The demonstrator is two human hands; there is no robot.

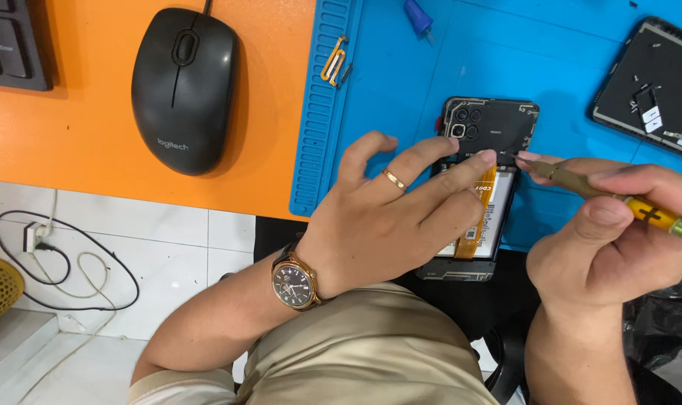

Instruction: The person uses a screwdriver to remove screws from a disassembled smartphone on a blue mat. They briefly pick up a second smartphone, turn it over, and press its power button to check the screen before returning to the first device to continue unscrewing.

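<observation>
Your left hand (386, 217) lies spread over the opened phone (479, 187), fingers pressing it flat to the blue mat (401, 90) at the near edge of the surface. Your right hand (618, 240) pinches a screwdriver (618, 199), its tip just beside the camera block. The phone looks light and likely to slide, its orange flex cable (485, 202) soft and fragile, so press on the rigid frame edges, not the cable or battery. A mouse (183, 86) sits well apart.

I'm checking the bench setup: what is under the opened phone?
The opened phone lies on a blue work mat at the desk edge. The left hand covers its left side; the right hand holds a screwdriver to it.
</observation>
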